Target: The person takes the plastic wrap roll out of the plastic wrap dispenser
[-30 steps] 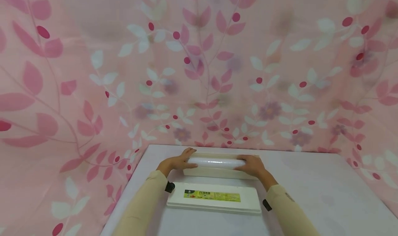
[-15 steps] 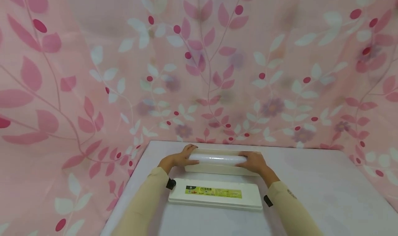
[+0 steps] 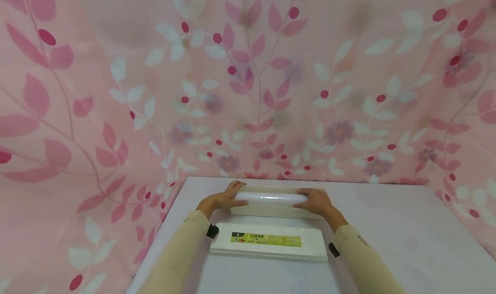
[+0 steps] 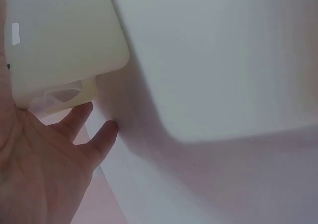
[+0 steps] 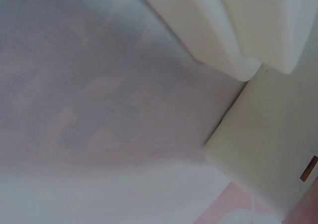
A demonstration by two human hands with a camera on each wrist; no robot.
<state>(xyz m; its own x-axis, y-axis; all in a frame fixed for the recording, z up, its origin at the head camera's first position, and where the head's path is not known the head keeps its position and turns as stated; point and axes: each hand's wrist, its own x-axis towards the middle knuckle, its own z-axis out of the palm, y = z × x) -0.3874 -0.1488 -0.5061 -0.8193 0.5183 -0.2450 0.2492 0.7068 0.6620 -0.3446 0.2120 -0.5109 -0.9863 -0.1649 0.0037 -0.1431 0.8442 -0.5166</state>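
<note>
A white roll of cling film (image 3: 269, 198) lies lengthwise in a long cream box (image 3: 276, 213) at the far side of the white table (image 3: 387, 242). My left hand (image 3: 224, 198) holds the roll's left end, fingers over the top and thumb in front. My right hand (image 3: 315, 202) wraps round the right end. In the left wrist view my palm (image 4: 35, 174) sits below a corner of the cream box (image 4: 59, 40). In the right wrist view there are only box corners (image 5: 268, 30) and the table; the hand is almost out of view.
The box's flat cream lid (image 3: 267, 242), with a green and yellow label, lies on the table just in front of the box, between my forearms. A pink leaf-patterned cloth (image 3: 248, 91) hangs close behind and to the left. The table's left edge (image 3: 162, 233) runs beside my left arm.
The head view has shifted slightly. Both hands stay on the ends of the roll over the box, with no clear movement.
</note>
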